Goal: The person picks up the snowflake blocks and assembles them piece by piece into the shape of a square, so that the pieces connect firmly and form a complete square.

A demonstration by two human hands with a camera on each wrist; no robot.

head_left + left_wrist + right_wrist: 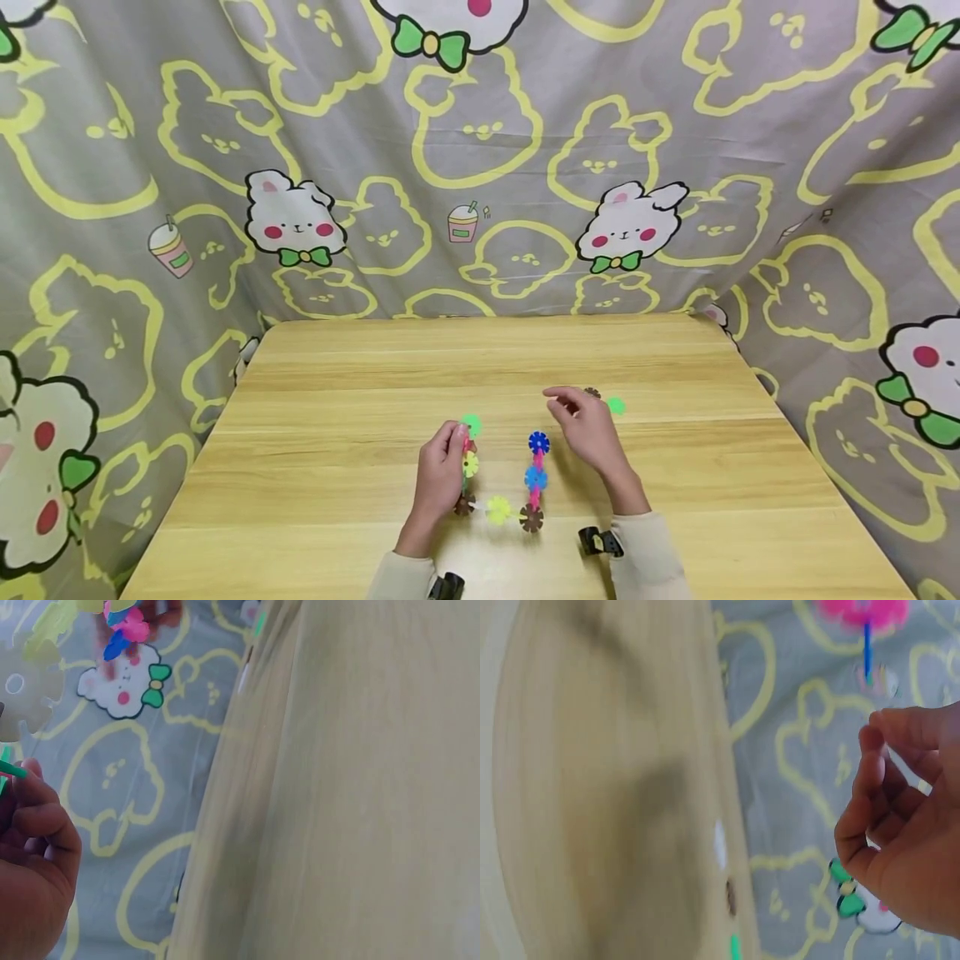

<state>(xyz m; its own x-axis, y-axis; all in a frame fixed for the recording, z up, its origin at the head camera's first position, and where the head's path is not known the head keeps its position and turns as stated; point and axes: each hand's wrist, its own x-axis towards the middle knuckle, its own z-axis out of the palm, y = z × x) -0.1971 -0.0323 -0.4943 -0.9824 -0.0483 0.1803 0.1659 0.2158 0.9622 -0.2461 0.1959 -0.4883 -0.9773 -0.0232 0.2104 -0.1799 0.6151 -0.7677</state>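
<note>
A U-shaped chain of notched plastic snowflake discs hangs above the table. My left hand (440,467) pinches its left side, by a green disc (471,425) at the end. Down that side are a yellow disc (470,464) and a brown disc (465,505). Along the bottom run a lemon-yellow disc (498,510) and another brown disc (532,518). The right side rises through pink pieces and a light-blue disc (536,478) to a dark-blue disc (538,442). Apart from that end is my right hand (588,429), fingers loosely bent, with nothing visible between the fingertips.
Beyond my right hand lie a loose brown disc (592,392) and a loose green disc (616,406) on the wooden table (337,375). The right wrist view also has a white piece (720,844) near them. Patterned grey cloth (510,275) encloses the table's back and sides.
</note>
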